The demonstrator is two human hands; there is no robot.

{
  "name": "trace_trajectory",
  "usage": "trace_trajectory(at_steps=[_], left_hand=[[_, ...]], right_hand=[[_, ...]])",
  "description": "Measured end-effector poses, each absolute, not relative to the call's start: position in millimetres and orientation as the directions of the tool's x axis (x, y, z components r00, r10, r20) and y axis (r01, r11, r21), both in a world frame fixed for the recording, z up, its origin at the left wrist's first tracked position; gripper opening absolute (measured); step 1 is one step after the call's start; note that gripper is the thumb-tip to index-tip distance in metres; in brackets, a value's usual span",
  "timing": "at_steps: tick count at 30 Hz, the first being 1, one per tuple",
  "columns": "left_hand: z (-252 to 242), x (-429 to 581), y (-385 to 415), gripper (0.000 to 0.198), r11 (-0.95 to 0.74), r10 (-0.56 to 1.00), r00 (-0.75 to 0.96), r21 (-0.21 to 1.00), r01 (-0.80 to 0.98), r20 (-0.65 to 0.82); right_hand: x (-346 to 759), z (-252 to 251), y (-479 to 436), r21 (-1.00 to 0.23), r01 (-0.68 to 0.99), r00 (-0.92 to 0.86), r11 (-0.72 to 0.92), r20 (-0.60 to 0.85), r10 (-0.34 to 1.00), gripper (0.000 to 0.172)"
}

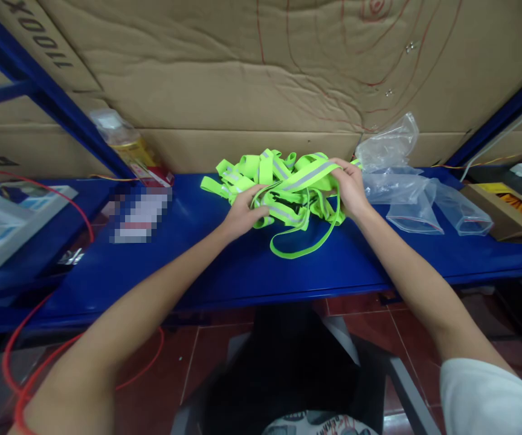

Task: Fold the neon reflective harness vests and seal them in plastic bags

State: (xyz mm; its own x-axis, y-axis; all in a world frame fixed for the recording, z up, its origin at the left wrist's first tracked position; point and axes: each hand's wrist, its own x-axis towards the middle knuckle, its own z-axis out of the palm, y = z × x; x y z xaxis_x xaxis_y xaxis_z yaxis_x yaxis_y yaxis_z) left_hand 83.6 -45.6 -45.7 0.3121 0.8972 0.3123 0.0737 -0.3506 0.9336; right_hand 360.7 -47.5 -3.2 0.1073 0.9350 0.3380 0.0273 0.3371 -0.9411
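Observation:
A tangled heap of neon yellow-green reflective straps with silver-grey stripes lies on the blue shelf. Fingers of my left hand are closed around one strap at the heap's near left side. At the upper right, my right hand pinches a wide striped strap, which stretches between both hands. A loop of narrow green band hangs below it towards the shelf's front edge. Black pieces, perhaps buckles, show in the middle of the heap.
Clear plastic bags lie right of the heap, near an open cardboard box. A plastic bottle leans at the back left beside a blurred-out paper. Cardboard lines the back. A red hose loops at the left.

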Motion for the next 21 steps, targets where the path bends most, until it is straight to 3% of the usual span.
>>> trace_trajectory(at_steps=[3, 7, 9, 11, 13, 17, 19, 21], left_hand=[[-38, 85, -44, 0.05, -0.205, 0.949, 0.205, 0.962, -0.18, 0.241], [-32, 84, -42, 0.053, -0.126, 0.984, 0.085, 0.955, -0.269, 0.154], [-33, 83, -42, 0.053, -0.159, 0.985, 0.026, 0.955, -0.249, 0.171], [-36, 83, -42, 0.051, -0.229, 0.973, -0.01, 0.951, -0.206, 0.232], [-39, 83, -43, 0.048, -0.255, 0.966, -0.004, 0.956, -0.146, 0.257], [-41, 86, -49, 0.051, -0.2, 0.977, 0.047, 0.975, -0.101, 0.206], [-39, 88, -51, 0.052, -0.16, 0.984, 0.051, 0.978, -0.134, 0.168], [-37, 90, -51, 0.051, -0.084, 0.992, 0.077, 0.971, -0.223, 0.103]], right_hand=[[376, -4, -35, -0.93, 0.069, 0.187, 0.362, 0.368, 0.911, 0.046], [382, -2, -38, -0.99, -0.029, -0.156, 0.141, 0.143, 0.977, 0.063], [377, 0, -48, -0.999, 0.047, -0.315, 0.009, -0.006, 0.949, 0.069], [372, 4, -58, -0.991, 0.135, -0.388, -0.016, -0.068, 0.919, 0.079], [368, 8, -65, -0.992, 0.106, -0.45, 0.064, 0.009, 0.893, 0.091], [360, 10, -68, -0.911, -0.038, -0.438, 0.411, 0.385, 0.813, 0.094], [354, 7, -68, -0.819, 0.052, -0.429, 0.571, 0.498, 0.754, 0.086], [346, -1, -70, -0.715, 0.212, -0.508, 0.666, 0.502, 0.7, 0.079]])
